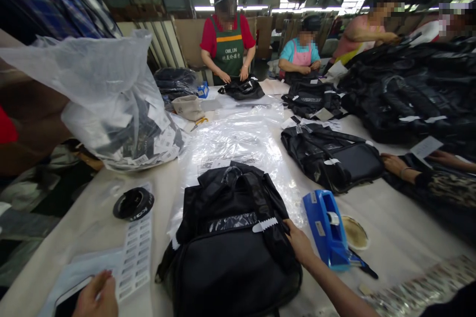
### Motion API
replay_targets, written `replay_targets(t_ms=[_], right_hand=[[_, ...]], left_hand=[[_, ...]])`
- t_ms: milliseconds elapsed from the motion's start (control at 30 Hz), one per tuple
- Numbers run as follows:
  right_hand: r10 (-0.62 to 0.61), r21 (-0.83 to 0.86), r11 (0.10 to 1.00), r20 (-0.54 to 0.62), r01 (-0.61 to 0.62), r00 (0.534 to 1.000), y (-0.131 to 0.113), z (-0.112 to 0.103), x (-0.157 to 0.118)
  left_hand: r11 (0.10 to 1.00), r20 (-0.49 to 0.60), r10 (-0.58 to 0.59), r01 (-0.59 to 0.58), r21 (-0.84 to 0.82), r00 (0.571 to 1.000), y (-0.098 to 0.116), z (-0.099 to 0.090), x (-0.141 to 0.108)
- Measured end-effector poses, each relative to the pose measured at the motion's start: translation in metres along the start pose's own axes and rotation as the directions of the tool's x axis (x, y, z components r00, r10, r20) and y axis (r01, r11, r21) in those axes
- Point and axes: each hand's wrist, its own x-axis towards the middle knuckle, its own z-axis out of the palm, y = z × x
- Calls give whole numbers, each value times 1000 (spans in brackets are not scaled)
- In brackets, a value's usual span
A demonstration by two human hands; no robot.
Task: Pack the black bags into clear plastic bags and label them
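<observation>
A black backpack (238, 262) lies on the table right in front of me, its straps and top handle facing up. A white strip with a toothed edge (266, 225) is around one strap. My right hand (300, 243) grips the backpack's right side, fingertips hidden behind the fabric. At the lower left, my left hand (97, 293) is closed, thumb and fingers together; whatever they pinch cannot be made out. It is beside a sheet of barcode stickers (136, 257) and over a phone (69, 302), which it partly covers.
Clear plastic bags (238, 133) lie beyond the backpack. A blue tape dispenser (325, 228) stands right, a black tape roll (133, 204) left, behind it a clear sack of tags (148, 133). Another backpack (330, 158) lies right, near a co-worker's hand (399, 166). Other people work across the table.
</observation>
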Motion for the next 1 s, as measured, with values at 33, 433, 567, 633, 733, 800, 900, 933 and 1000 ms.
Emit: replay_targets(t_ms=[33,433,567,633,733,800,900,933,1000], right_hand=[[1,11,1000,0,-1,1000,1,0,1],[-50,327,944,7,45,999,9,0,10],[-4,463,886,-12,9,1000,12,-23,7],[43,445,892,-252,76,967,1,-39,-7],[-326,45,867,-702,497,633,-36,-43,-38],[-740,-241,595,-536,767,406,-62,-24,-53],[-908,-516,416,-286,749,307,-78,27,-51],[-916,-604,400,-246,690,315,-76,44,-46],[-914,-694,388,-205,607,351,-65,71,-32]], left_hand=[[998,7,57,-57,0,998,18,-1,-13],[410,167,884,-896,172,437,118,105,-118],[410,148,886,-892,191,439,117,99,-115],[405,153,887,-892,199,436,120,98,-116],[410,170,879,-888,210,446,122,99,-116],[409,171,879,-887,215,446,121,100,-116],[380,151,898,-901,208,413,117,101,-116],[369,147,904,-907,202,401,116,101,-116],[363,147,908,-912,193,393,114,102,-115]])
